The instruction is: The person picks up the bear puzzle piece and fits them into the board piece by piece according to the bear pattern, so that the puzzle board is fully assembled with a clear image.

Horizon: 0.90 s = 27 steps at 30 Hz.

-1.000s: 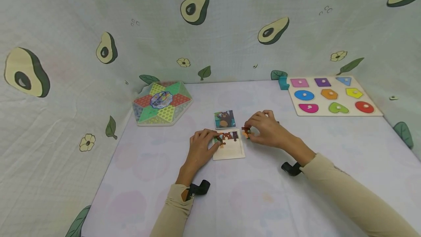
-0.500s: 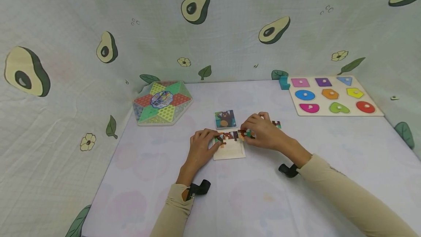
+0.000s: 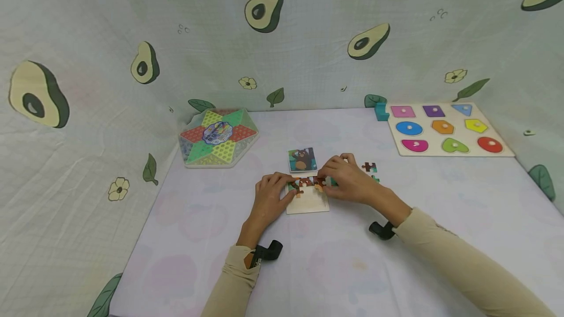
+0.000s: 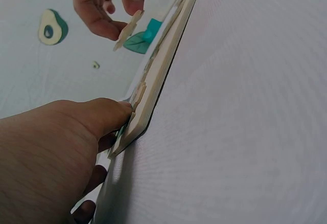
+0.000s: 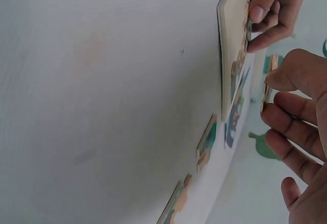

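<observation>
A shallow wooden puzzle tray (image 3: 310,204) lies flat, with several bear-picture jigsaw pieces along its far side. My left hand (image 3: 270,197) grips the tray's left side, thumb on the pieces (image 4: 139,97) near the edge and other fingers along the far corner. Between thumb and fingers, my right hand (image 3: 350,180) pinches a jigsaw piece (image 4: 127,30), held just above the tray's far right corner. In the left wrist view this piece is tilted and apart from the tray. Loose pieces (image 3: 369,167) lie right of the tray, partly hidden by the right hand.
A square bear picture (image 3: 302,159) lies just beyond the tray. At the back left stands a hexagonal patterned box (image 3: 218,138). A shape board with colored knobbed pieces (image 3: 449,128) leans at the back right, beside a teal block (image 3: 381,111).
My right hand has moved left with the jigsaw piece, from beside the tray to over its far right corner, uncovering loose pieces behind it. My left hand stays in place.
</observation>
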### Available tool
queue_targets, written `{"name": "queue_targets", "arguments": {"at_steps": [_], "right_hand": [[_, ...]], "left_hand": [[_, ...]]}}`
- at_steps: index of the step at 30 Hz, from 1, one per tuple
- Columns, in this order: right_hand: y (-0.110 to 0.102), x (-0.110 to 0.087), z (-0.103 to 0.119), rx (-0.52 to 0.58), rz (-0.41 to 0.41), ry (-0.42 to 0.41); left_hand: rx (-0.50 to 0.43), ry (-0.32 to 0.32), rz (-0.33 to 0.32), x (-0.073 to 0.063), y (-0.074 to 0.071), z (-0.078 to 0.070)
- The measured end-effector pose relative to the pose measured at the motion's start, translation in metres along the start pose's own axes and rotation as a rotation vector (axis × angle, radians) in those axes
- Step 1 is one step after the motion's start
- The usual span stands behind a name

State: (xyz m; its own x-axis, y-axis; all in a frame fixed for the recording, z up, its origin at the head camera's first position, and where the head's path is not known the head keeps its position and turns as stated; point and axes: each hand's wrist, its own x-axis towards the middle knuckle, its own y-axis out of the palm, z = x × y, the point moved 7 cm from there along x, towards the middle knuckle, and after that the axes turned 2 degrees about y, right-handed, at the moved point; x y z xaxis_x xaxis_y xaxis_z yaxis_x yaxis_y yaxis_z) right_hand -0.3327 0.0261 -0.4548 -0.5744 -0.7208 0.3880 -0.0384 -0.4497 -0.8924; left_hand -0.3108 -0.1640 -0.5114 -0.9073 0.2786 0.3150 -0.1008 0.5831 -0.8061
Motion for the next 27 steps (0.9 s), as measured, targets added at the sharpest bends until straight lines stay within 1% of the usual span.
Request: {"name": "queue_targets", "arguments": {"at_steps": [9,18,27], "right_hand": [[0.006,0.004,0.005,0.002,0.004,-0.017],[0.011,0.007,0.009,-0.009,0.021,-0.027],[0.017,0.009,0.012,-0.008,0.040,-0.026]], "left_hand": [[0.001,0.016,-0.010,-0.001,-0.001,-0.001],[0.008,-0.001,0.012,0.000,-0.002,-0.002],[0.014,0.007,0.004,0.000,0.000,0.001]]}}
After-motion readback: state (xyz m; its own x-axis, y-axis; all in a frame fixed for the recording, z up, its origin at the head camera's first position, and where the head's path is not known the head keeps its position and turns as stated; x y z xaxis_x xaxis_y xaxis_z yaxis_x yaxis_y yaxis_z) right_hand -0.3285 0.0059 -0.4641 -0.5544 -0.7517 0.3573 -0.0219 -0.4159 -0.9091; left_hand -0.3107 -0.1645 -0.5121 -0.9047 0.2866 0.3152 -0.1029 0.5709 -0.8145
